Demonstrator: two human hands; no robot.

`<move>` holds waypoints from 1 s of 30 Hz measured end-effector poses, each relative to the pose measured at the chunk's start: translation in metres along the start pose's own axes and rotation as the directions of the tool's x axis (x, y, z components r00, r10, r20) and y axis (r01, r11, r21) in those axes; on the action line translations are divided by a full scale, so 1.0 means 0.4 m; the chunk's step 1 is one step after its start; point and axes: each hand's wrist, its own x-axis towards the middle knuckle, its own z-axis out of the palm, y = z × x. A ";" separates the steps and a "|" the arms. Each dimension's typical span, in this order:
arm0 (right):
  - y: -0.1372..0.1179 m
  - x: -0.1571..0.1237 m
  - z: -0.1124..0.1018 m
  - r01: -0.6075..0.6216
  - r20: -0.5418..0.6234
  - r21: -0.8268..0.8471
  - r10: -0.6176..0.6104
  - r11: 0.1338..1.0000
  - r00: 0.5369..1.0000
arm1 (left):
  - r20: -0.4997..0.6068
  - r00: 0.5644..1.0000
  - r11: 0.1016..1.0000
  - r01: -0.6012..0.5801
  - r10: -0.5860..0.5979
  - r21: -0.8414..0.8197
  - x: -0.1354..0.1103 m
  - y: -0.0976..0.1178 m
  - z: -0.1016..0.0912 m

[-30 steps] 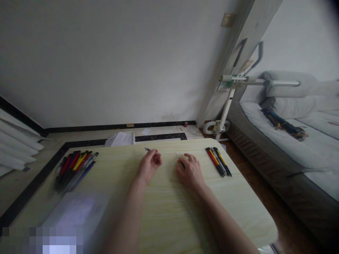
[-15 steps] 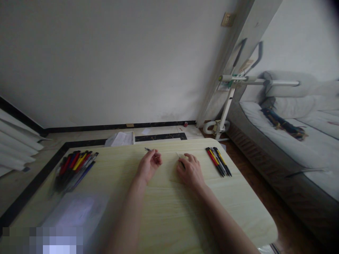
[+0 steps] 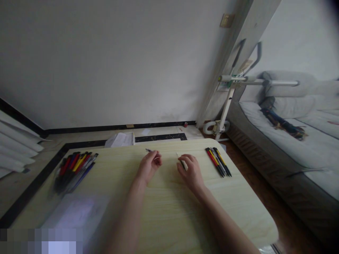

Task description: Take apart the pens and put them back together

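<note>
Above the middle of the table (image 3: 169, 211), my left hand (image 3: 148, 165) is closed with its fingers curled. A thin dark pen part (image 3: 148, 150) pokes out past its thumb; the rest is hidden in the hand. My right hand (image 3: 192, 171) curves its fingers and thumb around a slim black pen part (image 3: 182, 164) with a pale, narrow end pointing away from me. The two hands are apart. To the right of my right hand lies a row of several pens (image 3: 218, 162) in black, red, yellow and grey.
A large pile of mixed pens (image 3: 76, 167) lies on the table's left side. In front of it is a blurred, clear plastic bag or sheet (image 3: 76, 211). Beyond the table are a white box with papers (image 3: 122, 139), exercise equipment (image 3: 227, 106) and a grey sofa (image 3: 291, 123).
My right hand's fingers have lifted and arched slightly, so more of the black pen part shows. The left hand has turned a little and stays in nearly the same place.
</note>
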 end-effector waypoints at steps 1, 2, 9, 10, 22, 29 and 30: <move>-0.004 0.000 0.000 0.001 0.000 0.025 -0.001 1.000 1.000 | 0.002 1.000 1.000 -0.013 0.013 0.018 0.000 -0.001 0.001; -0.007 0.000 0.000 0.001 0.000 0.044 -0.001 0.999 1.000 | 0.004 1.000 0.999 -0.024 0.024 0.034 -0.001 -0.003 0.002; -0.024 -0.007 0.007 0.008 0.026 0.127 -0.011 0.992 1.000 | 0.023 1.000 0.986 -0.010 0.007 0.166 -0.009 -0.003 0.014; -0.026 -0.008 0.009 0.011 0.032 0.135 -0.016 0.991 0.999 | 0.027 1.000 0.984 -0.009 0.004 0.176 -0.010 -0.002 0.015; -0.035 -0.012 0.018 0.050 0.091 0.152 -0.064 0.987 0.994 | -0.036 0.999 0.997 -0.022 0.024 0.079 0.002 -0.006 0.014; -0.035 -0.011 0.014 0.051 0.086 0.148 -0.064 0.988 0.994 | -0.092 0.993 0.995 -0.065 0.072 0.076 0.006 -0.012 0.013; -0.036 -0.011 0.013 0.050 0.091 0.146 -0.064 0.988 0.994 | -0.098 0.992 0.994 -0.074 0.083 0.085 0.007 -0.013 0.012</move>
